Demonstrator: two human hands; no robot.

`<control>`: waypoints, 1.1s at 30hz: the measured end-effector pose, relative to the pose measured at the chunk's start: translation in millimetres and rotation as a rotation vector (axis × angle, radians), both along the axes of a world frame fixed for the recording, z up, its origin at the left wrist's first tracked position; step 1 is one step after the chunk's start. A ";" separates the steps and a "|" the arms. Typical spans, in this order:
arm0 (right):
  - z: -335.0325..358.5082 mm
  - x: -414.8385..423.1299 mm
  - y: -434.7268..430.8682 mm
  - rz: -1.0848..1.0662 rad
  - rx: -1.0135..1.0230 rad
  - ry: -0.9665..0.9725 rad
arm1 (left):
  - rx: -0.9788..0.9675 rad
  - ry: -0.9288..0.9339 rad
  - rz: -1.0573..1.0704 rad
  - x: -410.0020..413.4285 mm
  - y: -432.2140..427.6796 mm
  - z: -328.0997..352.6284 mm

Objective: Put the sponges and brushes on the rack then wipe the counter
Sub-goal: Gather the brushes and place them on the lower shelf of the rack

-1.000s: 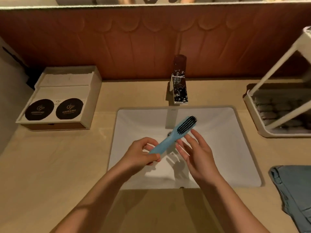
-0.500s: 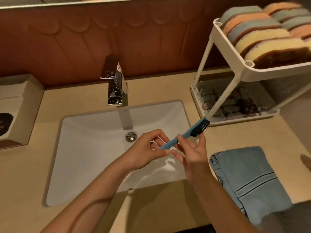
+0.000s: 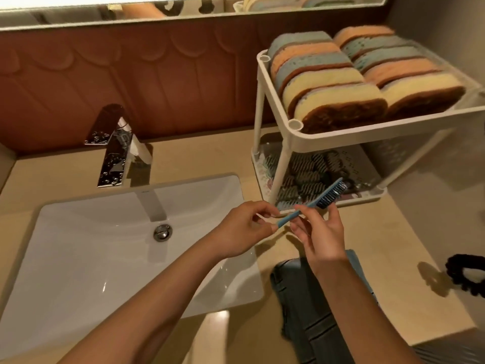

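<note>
Item: blue plastic brush, dark bristles. Left hand pinches handle end; right hand holds mid-handle. Change: moved from above white ceramic sink to white two-tier plastic rack, lower shelf. Placement likely next.

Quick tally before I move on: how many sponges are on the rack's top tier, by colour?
Blue sponges: 4
Orange sponges: 3
Yellow sponges: 3
Total: 10
</note>
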State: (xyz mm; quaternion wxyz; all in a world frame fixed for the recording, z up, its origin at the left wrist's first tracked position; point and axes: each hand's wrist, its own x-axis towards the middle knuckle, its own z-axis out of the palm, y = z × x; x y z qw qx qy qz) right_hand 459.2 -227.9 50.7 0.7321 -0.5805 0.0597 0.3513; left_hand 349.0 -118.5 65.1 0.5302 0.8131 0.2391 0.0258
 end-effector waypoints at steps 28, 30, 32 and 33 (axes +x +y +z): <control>-42.7 208.1 17.6 0.275 -0.651 -0.515 | 0.668 0.165 0.293 61.3 2.8 -16.7; -46.6 210.3 18.1 0.316 -0.740 -0.595 | 0.668 0.167 0.290 61.0 2.7 -16.7; -49.7 213.6 19.1 0.374 -0.799 -0.641 | 0.668 0.170 0.289 60.8 2.7 -17.1; -50.3 214.6 19.8 0.400 -0.828 -0.661 | 0.671 0.170 0.289 60.9 3.0 -17.4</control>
